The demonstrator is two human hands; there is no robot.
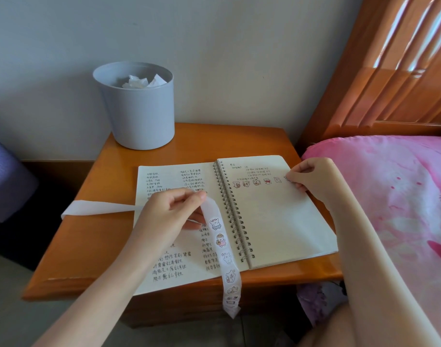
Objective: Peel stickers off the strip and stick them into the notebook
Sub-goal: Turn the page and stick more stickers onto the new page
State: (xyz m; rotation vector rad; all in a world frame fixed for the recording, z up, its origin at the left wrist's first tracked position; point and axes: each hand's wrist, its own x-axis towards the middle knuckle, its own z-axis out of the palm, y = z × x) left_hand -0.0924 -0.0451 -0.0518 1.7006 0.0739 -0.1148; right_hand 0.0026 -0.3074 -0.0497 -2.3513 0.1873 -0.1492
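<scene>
Handling: strip (pixel 220 244) judged very light and limp, on slick backing paper. It drapes and curls under its own weight, so hold it close to the unpeeled stickers (pixel 221 240) and bend the backing away to lift an edge. These are judged thin, tacky and easily creased, so take one by a corner only

Left hand (pixel 169 209): fingers curled, pinching the strip at centre frame, over the written page

Right hand (pixel 304 176): fingertips closed on a small peeled sticker (pixel 288 178), at the end of the placed row (pixel 257 182) on the page at centre right

Location: strip runs from the worktop (pixel 89 246) at centre left, through the left hand, down across the notebook (pixel 277 221) and over the front edge at lower centre

Appearance: white, translucent band, bare at centre left, with cartoon animals in single file below the hand. Notebook is spiral-bound and lies open flat
</scene>
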